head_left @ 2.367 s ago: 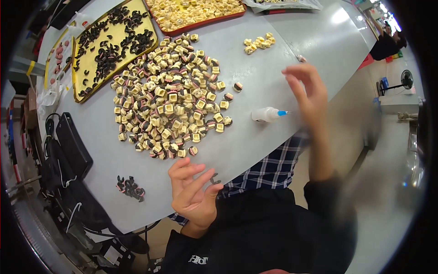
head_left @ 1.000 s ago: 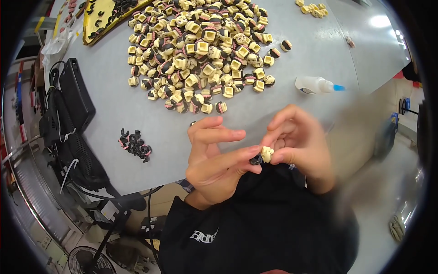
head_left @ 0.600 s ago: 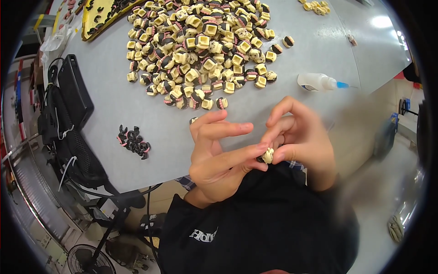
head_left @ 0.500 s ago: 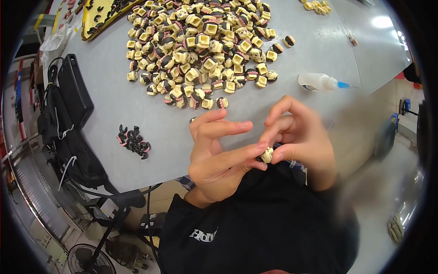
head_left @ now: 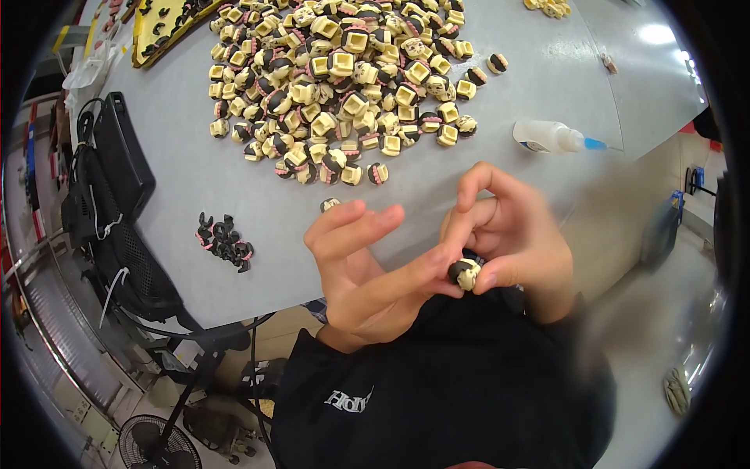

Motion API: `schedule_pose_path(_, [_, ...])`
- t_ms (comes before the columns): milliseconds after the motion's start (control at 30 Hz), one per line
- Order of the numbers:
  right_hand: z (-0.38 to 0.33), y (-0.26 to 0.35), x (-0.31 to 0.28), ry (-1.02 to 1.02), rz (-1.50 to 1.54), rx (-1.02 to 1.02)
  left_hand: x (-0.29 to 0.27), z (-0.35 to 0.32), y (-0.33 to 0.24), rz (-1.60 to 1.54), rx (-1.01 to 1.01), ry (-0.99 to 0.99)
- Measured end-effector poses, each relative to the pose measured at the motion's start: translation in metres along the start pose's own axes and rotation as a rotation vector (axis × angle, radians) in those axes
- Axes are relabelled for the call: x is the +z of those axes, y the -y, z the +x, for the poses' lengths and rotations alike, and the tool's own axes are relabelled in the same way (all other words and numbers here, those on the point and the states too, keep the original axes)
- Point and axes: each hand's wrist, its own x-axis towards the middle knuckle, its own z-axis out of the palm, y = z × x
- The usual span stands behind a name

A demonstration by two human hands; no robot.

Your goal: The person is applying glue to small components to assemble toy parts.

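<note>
Bare table [head_left: 195,195] lies open between the parts heap [head_left: 344,78] and black clips [head_left: 225,241].

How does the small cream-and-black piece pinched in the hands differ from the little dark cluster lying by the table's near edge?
The cream-and-black piece is single and held off the grey table between the left hand and right hand; the dark cluster is several pieces lying untouched. The held piece shows cream; the cluster is black with pink. Both are small.

Grey table [head_left: 195,195]: cream-black parts heap [head_left: 344,78], glue bottle [head_left: 551,137], black clips, perhaps [head_left: 225,241].
</note>
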Motion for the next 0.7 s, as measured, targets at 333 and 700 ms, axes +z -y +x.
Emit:
schedule_pose_path(333, [-0.002, -0.005, -0.004, -0.003, 0.090, -0.015, -0.008, 0.005, 0.001, 0.032, 0.035, 0.105])
schedule_pose_path(700, [0.003, -0.015, 0.004, -0.071, 0.250, 0.011, -0.004, 0.004, 0.006, -0.080, 0.015, 0.047])
